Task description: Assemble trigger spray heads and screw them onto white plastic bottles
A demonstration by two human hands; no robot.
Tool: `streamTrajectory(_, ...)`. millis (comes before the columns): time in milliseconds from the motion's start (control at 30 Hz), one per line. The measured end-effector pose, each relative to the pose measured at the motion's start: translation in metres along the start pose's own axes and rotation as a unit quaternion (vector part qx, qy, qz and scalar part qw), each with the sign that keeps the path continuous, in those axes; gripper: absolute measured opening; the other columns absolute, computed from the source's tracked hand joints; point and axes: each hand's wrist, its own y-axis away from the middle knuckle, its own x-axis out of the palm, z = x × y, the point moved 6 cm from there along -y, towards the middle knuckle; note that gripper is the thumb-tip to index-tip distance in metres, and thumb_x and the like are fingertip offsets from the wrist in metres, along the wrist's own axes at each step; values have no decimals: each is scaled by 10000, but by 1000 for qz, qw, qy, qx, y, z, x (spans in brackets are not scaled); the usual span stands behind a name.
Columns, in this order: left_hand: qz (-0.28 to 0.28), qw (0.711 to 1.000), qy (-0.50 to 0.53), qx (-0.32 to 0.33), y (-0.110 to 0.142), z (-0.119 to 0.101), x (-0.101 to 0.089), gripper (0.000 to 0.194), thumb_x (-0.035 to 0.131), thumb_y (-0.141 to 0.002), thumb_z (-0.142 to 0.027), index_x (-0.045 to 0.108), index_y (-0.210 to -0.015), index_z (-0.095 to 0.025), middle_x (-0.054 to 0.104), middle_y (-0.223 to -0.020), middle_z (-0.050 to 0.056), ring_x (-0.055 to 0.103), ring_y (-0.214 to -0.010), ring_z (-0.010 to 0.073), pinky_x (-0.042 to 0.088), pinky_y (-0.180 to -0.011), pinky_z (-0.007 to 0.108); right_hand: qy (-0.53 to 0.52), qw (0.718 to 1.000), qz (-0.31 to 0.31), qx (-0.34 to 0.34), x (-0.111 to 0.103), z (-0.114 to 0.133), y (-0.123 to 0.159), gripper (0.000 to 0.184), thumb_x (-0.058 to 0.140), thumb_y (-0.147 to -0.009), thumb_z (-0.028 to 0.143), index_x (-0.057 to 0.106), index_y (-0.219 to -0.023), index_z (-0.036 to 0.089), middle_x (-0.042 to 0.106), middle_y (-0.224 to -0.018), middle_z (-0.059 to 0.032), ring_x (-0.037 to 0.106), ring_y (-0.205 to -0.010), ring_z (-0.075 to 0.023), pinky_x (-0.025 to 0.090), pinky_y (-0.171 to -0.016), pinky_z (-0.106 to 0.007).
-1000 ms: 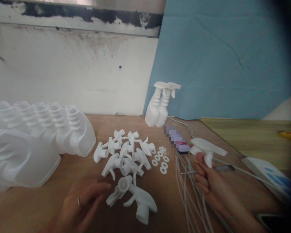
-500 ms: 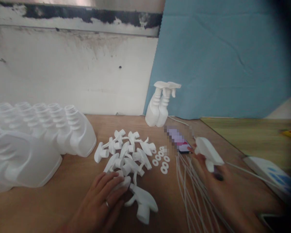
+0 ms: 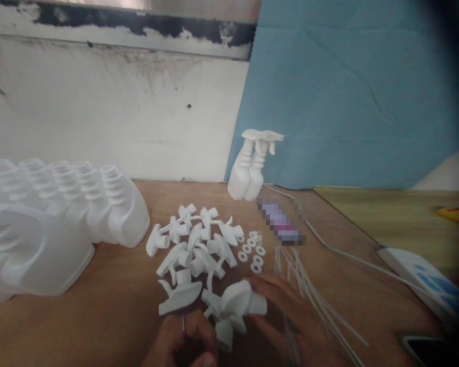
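My right hand (image 3: 290, 316) grips a white trigger sprayer head (image 3: 240, 298) at the bottom centre, above another sprayer head (image 3: 225, 334) that it partly covers. Beside it, my left hand (image 3: 187, 336) is closed with curled fingers, a ring on one of them. What that hand holds, if anything, is hidden. Just beyond its knuckles lies one sprayer head (image 3: 181, 295). Several more form a loose heap (image 3: 199, 247). To the right of the heap are small white rings (image 3: 257, 255). Thin white tubes (image 3: 315, 290) lie past my right hand.
Several white bottles without tops (image 3: 118, 214) stand at the left. Two bottles with sprayer heads (image 3: 248, 176) stand by the wall. A blurred-out phone (image 3: 279, 221), a cable (image 3: 352, 257) and a white and blue object (image 3: 421, 272) are on the right.
My right hand has come left and nearer from beside the phone, bringing the sprayer head with it. My left hand has drawn back off the heap and curled its fingers.
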Motion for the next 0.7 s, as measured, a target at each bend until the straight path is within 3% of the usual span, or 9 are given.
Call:
streamTrajectory(100,-41,986,161,3,-6,10,2,384,642,-840,-500,380,-847,-219,394,-678,-42,328,-553,60,274,-514,178,-5,1000,19,-24,6,14,4,409,659,-860,244,538,-1251,261,685,-1082,-55,683,-971,-193,553,-889,-264)
streamTrajectory(167,-65,983,174,3,-8,12,0,475,726,-763,-518,365,-877,-231,363,-688,-56,301,-559,56,257,-514,172,3,999,36,-23,9,19,7,389,644,-881,291,534,-1252,255,696,-1073,-58,685,-973,-198,531,-936,-286)
streamTrajectory(300,-54,985,155,-61,-5,19,2,531,802,-666,-526,469,-949,-223,470,-790,-12,425,-678,99,336,-595,196,-7,996,53,-73,23,27,10,351,565,-937,372,546,-1255,225,725,-1034,-52,685,-987,-184,509,-940,-260)
streamTrajectory(400,-70,995,22,-71,2,23,-6,420,826,-674,-395,587,-953,-192,551,-875,36,513,-847,181,396,-746,268,-29,987,49,-149,30,33,12,387,510,-961,409,545,-1282,196,745,-976,-48,698,-925,-176,482,-969,-262)
streamTrajectory(467,-84,993,-48,-68,5,23,-12,395,825,-681,-328,620,-987,-186,576,-879,39,525,-863,191,399,-770,279,-19,983,65,-172,31,35,14,409,492,-971,368,506,-1343,201,748,-1021,-53,692,-969,-185,443,-1027,-290)
streamTrajectory(533,-83,994,10,-75,4,23,-13,388,782,-731,-368,599,-1022,-187,591,-884,40,536,-821,172,414,-732,266,-14,988,77,-135,25,31,16,444,472,-972,376,467,-1393,232,728,-1111,-69,672,-1047,-208,444,-1033,-314)
streamTrajectory(633,-67,976,180,-102,-3,20,-10,337,637,-849,-473,560,-986,-176,597,-786,30,544,-661,120,423,-600,216,-67,997,42,17,6,13,18,536,438,-941,536,473,-1398,258,690,-1163,-104,662,-1062,-265,510,-942,-345)
streamTrajectory(700,-70,961,241,-120,-8,19,-10,327,569,-889,-492,550,-939,-170,589,-711,16,498,-524,80,384,-491,176,-135,984,3,115,-3,-1,21,659,351,-896,680,512,-1365,247,698,-1071,-119,685,-954,-292,552,-823,-361)
